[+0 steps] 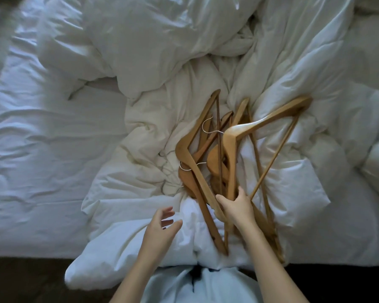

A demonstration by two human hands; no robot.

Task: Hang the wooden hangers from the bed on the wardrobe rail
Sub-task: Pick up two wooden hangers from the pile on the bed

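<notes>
Wooden hangers [219, 154] lay tangled in a heap on the rumpled white duvet [140, 182] of the bed [42, 138]; the step in hand looked like gathering them, none yet carried off. The right hand [235, 207] gripped the near end of one pale hanger at the pile's lower edge; the left hand [162, 226] hovered just beside the heap, fingers spread and holding nothing. Next, the hooks probably needed untangling before lifting; the wardrobe rail was out of view.
</notes>
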